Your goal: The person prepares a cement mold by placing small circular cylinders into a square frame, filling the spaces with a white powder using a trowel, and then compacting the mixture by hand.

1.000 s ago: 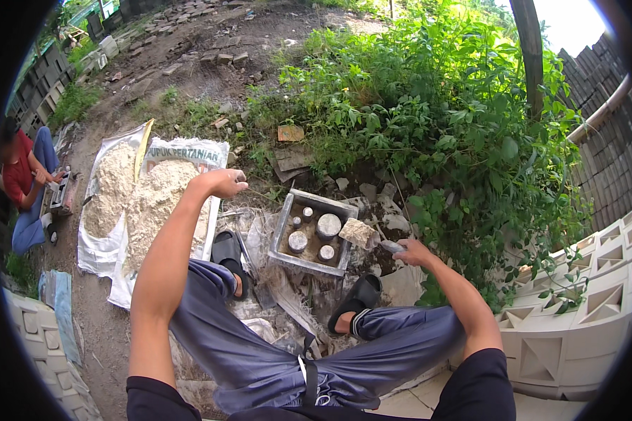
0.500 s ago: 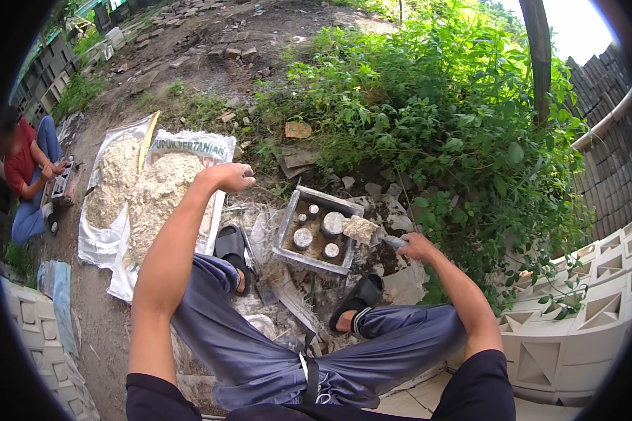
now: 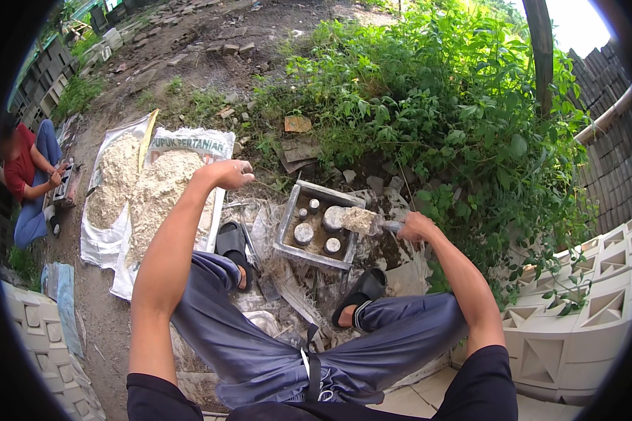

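My right hand point(image 3: 416, 227) grips the handle of a trowel point(image 3: 392, 226). A pale, crumbly heap of powdery mix point(image 3: 359, 220) lies on its blade. The blade reaches over the right side of a square grey mould box point(image 3: 282, 245), partly hiding one of the round blocks inside. Several pale-topped round cylinders, large and small, stand in the box, among them a wide one point(image 3: 303, 234) near its front left. My left hand point(image 3: 233, 174) hovers beside the heaped sacks, fingers curled in, with nothing visible in them.
Opened white sacks point(image 3: 105, 247) at left carry big piles of pale powder point(image 3: 163, 184). My sandalled feet flank the box. A person in red point(image 3: 27, 161) sits far left. Green plants point(image 3: 442, 119) grow beyond the box; patterned pale blocks point(image 3: 569, 330) are stacked at right.
My right hand and the trowel handle have moved farther from me, and the loaded blade sits slightly farther out over the box edge. My left hand has stayed almost in place.
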Demonstrator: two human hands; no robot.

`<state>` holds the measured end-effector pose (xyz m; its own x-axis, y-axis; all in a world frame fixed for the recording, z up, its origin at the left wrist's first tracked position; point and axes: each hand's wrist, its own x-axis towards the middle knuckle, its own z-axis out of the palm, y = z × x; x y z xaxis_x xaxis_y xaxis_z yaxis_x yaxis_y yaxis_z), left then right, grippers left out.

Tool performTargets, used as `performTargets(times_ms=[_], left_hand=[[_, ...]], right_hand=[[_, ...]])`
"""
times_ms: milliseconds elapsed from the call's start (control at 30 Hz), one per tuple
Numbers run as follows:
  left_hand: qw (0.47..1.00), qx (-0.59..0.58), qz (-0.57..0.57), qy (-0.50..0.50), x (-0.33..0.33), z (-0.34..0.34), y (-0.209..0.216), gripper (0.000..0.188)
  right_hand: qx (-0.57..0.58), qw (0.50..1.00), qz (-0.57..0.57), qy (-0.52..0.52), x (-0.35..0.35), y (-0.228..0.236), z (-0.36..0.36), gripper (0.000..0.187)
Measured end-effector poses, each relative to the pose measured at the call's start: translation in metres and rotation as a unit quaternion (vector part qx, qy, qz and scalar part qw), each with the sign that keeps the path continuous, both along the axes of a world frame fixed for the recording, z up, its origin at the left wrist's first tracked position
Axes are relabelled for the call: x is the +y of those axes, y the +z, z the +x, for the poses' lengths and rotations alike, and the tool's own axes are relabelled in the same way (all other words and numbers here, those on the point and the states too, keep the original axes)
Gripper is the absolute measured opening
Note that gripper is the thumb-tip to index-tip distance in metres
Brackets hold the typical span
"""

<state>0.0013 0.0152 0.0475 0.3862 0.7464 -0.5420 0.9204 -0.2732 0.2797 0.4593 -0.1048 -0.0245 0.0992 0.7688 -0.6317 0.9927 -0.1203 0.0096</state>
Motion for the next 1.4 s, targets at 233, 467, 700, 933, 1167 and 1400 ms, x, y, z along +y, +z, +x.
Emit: performTargets(times_ms=[233, 467, 700, 933, 1167, 1400], left_hand=[[1.0, 0.002, -0.008, 0.008, 0.001, 0.004, 0.002, 0.047], [1.0, -0.004, -0.007, 0.006, 0.001, -0.003, 0.001, 0.046], [1.0, -0.01, -0.008, 0.007, 0.003, 0.0, -0.002, 0.047], [1.0, -0.001, -0.013, 0.0, 0.004, -0.002, -0.005, 0.046], [1.0, 0.019, -0.022, -0.002, 0.002, 0.002, -0.004, 0.045], [0.999, -0.039, -0.03, 0.0, -0.005, -0.002, -0.03, 0.042]], right_hand=[[-0.041, 0.998, -0.044, 0.003, 0.026, 0.001, -0.011, 0.029], [-0.066, 0.997, -0.037, -0.023, 0.042, 0.018, -0.04, 0.026], [-0.123, 0.991, -0.032, 0.032, 0.053, 0.018, -0.058, 0.03], [-0.127, 0.991, -0.022, 0.039, 0.048, 0.048, -0.079, 0.032], [-0.141, 0.981, 0.098, 0.09, 0.04, 0.054, -0.07, 0.025], [-0.006, 0.993, 0.115, 0.022, 0.026, 0.033, 0.016, 0.038]])
